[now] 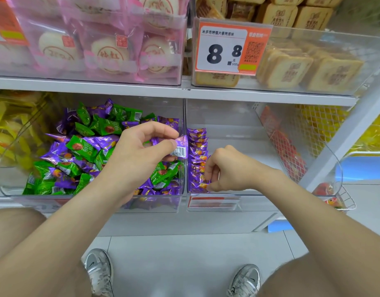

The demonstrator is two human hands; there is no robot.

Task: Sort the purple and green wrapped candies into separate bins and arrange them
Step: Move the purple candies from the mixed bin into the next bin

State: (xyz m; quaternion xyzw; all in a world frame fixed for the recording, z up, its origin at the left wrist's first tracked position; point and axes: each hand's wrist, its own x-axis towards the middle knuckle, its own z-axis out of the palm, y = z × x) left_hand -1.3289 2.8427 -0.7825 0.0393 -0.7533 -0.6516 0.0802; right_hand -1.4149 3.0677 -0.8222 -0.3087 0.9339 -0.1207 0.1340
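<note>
Purple only in the right bin (238,133): one short row of purple candies (198,151) along its left wall. Mostly unsorted, green candies (81,146) and purple heaped together in the left bin (141,106). Left hand (137,153) pinching a held purple candy (181,146) between thumb and curled fingers (161,129), above the divide. Right hand (225,166) gripping the row's nearest candy, fingers curled.

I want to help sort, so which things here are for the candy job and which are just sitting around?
For the job: left hand pinching a purple candy; right hand pinching the purple row; mixed bin; right bin.
Just around: pink cakes; price tag; square biscuits; yellow packets; red packets.
</note>
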